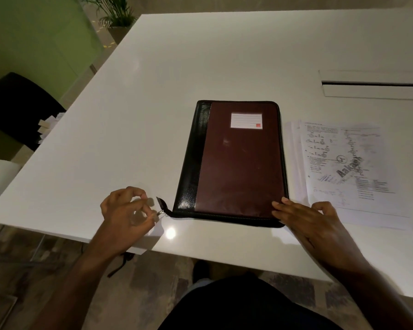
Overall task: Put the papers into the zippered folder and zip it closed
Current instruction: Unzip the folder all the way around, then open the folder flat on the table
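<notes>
A brown and black zippered folder (236, 160) lies closed and flat on the white table (129, 115), with a white label near its top. Its zipper tail sticks out at the near left corner, ending in a small metal pull (161, 212). My left hand (126, 210) is beside that pull, thumb and finger pinched at it. My right hand (305, 217) rests flat on the folder's near right corner, fingers spread. A stack of printed papers (343, 167) lies on the table just right of the folder, outside it.
A white box with a dark slot (372, 86) sits at the back right. A black chair (17, 108) with paper slips stands left of the table. A potted plant (116, 17) is beyond the far corner. The table's near edge runs just below my hands.
</notes>
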`<state>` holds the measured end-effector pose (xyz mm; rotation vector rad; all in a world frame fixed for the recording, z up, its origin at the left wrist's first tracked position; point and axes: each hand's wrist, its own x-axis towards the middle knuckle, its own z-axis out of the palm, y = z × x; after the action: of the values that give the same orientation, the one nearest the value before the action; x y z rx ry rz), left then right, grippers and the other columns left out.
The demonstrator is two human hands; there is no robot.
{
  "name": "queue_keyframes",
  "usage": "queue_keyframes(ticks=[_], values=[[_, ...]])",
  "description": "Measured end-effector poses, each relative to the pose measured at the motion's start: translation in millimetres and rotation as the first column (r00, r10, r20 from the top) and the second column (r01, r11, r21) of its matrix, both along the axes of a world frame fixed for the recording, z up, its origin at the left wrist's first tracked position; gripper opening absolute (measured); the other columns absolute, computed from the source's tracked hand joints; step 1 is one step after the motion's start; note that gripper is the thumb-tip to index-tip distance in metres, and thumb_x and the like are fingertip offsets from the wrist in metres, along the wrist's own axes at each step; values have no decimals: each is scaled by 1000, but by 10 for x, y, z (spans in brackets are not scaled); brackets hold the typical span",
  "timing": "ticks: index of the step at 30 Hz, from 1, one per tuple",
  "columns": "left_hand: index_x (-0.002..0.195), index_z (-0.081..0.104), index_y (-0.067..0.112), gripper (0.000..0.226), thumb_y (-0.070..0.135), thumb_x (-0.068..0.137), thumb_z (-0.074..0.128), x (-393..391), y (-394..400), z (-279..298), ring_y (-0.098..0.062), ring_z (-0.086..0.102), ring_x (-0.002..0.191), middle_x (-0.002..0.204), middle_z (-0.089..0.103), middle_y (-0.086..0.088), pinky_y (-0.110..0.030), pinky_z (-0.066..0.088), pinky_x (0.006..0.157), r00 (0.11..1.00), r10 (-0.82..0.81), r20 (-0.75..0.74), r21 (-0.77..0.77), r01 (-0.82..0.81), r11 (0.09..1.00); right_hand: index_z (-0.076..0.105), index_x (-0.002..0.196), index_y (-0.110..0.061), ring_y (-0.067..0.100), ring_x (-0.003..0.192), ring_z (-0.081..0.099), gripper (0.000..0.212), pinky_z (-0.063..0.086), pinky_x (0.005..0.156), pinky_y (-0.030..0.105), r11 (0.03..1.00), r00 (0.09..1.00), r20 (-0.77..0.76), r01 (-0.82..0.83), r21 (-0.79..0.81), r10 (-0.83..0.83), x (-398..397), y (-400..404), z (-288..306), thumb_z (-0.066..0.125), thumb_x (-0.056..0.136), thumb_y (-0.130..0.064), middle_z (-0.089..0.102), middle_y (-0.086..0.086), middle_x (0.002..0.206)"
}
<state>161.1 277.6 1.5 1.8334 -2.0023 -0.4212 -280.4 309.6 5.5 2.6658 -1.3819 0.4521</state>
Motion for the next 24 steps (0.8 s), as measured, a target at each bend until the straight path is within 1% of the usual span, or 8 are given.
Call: queue_keyframes(ticks=[2, 6, 9, 12, 14, 17, 20, 24], values=[[78, 69, 34, 17, 48, 82, 62, 38, -40, 16, -8, 45, 120, 114, 61, 19, -30, 21, 100, 998, 27, -50, -10, -27, 1000, 81, 118, -10, 27, 124, 70, 39, 39, 86, 40, 999, 999, 43, -15, 38, 13, -1, 0, -3, 51, 93, -16, 74, 7, 134], [91, 66, 31, 28, 56, 85, 57, -27, -186, 68, -4, 46, 117, 115, 60, 18, -35, 26, 100, 978, 77, -195, -33, -85, 996, 80, 120, -16, 20, 128, 66, 39, 40, 97, 36, 971, 954, 268, 70, 229, -132, 2, 36, -16, 56, 94, -32, 69, 0, 140], [102, 63, 35, 27, 55, 86, 56, -157, -374, 76, 6, 43, 120, 119, 59, 24, -36, 31, 101, 966, 66, -249, -38, -78, 996, 74, 124, -21, 15, 118, 62, 33, 41, 100, 38, 927, 865, 393, 185, 327, -312, 31, -27, -42, 58, 100, -37, 66, -8, 128], [106, 61, 40, 22, 50, 87, 62, -357, -621, 67, 4, 46, 119, 118, 59, 27, -23, 25, 100, 952, 86, -293, -38, -102, 994, 69, 126, -22, 13, 102, 60, 28, 48, 98, 48, 882, 758, 471, 299, 365, -452, 125, -215, -57, 58, 105, -38, 64, -9, 112], [106, 62, 42, 20, 42, 88, 71, -530, -812, 57, -2, 54, 110, 113, 62, 24, -21, 24, 101, 939, 124, -320, -45, -145, 988, 68, 129, -22, 11, 100, 59, 39, 50, 99, 52, 838, 697, 478, 362, 408, -534, 172, -379, -50, 58, 98, -44, 64, -9, 107], [115, 62, 43, 30, 49, 86, 69, -754, -1103, 43, 1, 59, 100, 113, 61, 21, -38, 37, 108, 922, 151, -358, -20, -169, 985, 65, 136, -21, 15, 101, 60, 44, 48, 101, 57, 772, 663, 417, 428, 469, -621, 218, -643, -42, 63, 98, -44, 63, -7, 106], [130, 62, 31, 47, 51, 88, 67, -913, -1370, 9, -13, 63, 110, 124, 57, 10, -43, 52, 102, 896, 164, -412, 88, -140, 986, 61, 141, -22, 20, 109, 60, 51, 43, 108, 56, 705, 612, 378, 471, 531, -694, 269, -855, -6, 64, 99, -49, 59, -7, 109], [138, 59, 21, 54, 48, 92, 70, -1042, -1657, -57, -21, 62, 117, 132, 51, -1, -43, 54, 104, 892, 169, -419, 183, -99, 978, 57, 145, -24, 16, 111, 56, 60, 42, 113, 55, 637, 520, 392, 473, 608, -759, 328, -1033, 40, 64, 97, -59, 53, -7, 118]])
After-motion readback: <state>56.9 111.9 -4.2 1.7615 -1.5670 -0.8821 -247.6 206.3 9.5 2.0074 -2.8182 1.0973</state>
